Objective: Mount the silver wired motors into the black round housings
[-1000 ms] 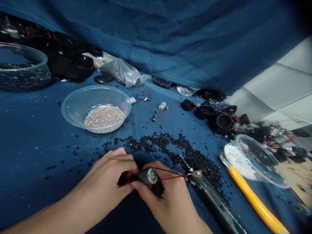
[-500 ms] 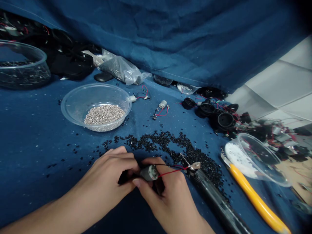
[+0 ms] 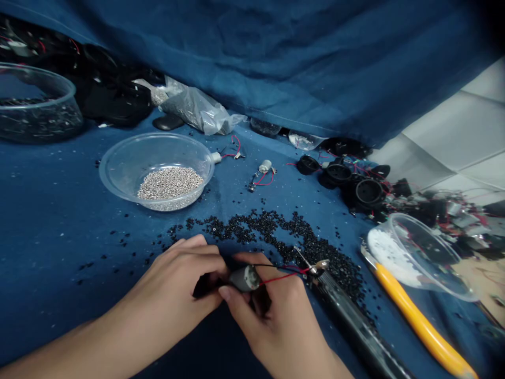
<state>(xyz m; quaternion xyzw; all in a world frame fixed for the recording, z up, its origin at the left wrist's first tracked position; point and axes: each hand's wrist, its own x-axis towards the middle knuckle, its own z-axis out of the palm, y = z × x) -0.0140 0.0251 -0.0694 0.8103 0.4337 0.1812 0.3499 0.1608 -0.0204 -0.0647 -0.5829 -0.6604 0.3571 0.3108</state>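
Nearest, bottom centre: my right hand [image 3: 276, 316] is closed on a small grey motor [image 3: 243, 279], thumb on its near side, fingers curled behind. My left hand [image 3: 181, 279] is bent in from the lower left, fingers curled at the motor's left end; its fingertips are hidden, so I cannot tell whether it grips the motor or something beneath it. Motor tilted, terminal end toward the right of the frame, which I judge leaves its red and black wires [image 3: 282, 277] free to trail over my right knuckles instead of under my palm. They run to a small metal piece [image 3: 321, 266] above the tip of a black-handled tool [image 3: 351, 321]; contact between those two unclear.

Lower right: a yellow-handled tool [image 3: 422, 326] lies slanted, handle toward the bottom edge, probably to be within easy reach. Beyond my hands, centre to right, loose black bits [image 3: 335, 268] are spread on the cloth, presumably for picking singly. A clear container [image 3: 465, 289] tilts beside white material at right.

Left of centre: a clear bowl [image 3: 114, 184] keeps silvery pellets [image 3: 169, 184] together. A second wired motor [image 3: 265, 167] lies to its right.

Surface: blue cloth [image 3: 79, 231], flecked with specks. Farther back, black round housings [image 3: 369, 192] at right, a plastic bag [image 3: 197, 108] upper left of centre. Room: blue drape [image 3: 276, 52] across the top, pale panels [image 3: 437, 126] upper right.
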